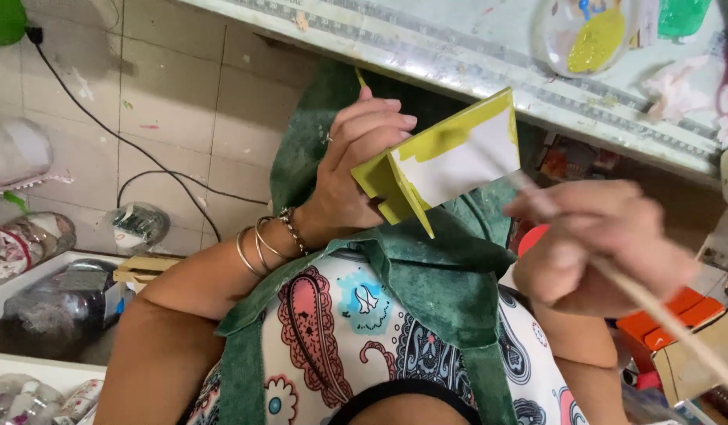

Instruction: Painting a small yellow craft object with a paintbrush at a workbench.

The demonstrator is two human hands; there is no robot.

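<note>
Left hand [356,169], seen from the head camera, is closed around a small angled panel piece [442,161], thumb underneath and fingers curled over its upper edge. The piece is held up in front of the chest, just below the table [458,59] edge. Its broad face is white with a yellow-green band along the top; the side flaps are fully yellow-green. How the flaps join is hard to make out, since the palm covers that corner.

Right hand [596,240] is blurred, fingers closed on a thin pale brush [655,303] handle that runs down to the lower right and leaves the picture. The brush tip lies near the white face, but motion blur hides whether it touches.

Bangles [261,244] ring the left wrist. A green apron [427,283] over a patterned top fills the middle.

On the table a clear dish [588,35] holds yellow-green paint, partly cut off at the top. A black cable [136,149] crosses the tiled floor. Clear bottles [33,244] at the left are dim and partly out of frame. An orange box [678,315] sits low right, half hidden behind the brush.
</note>
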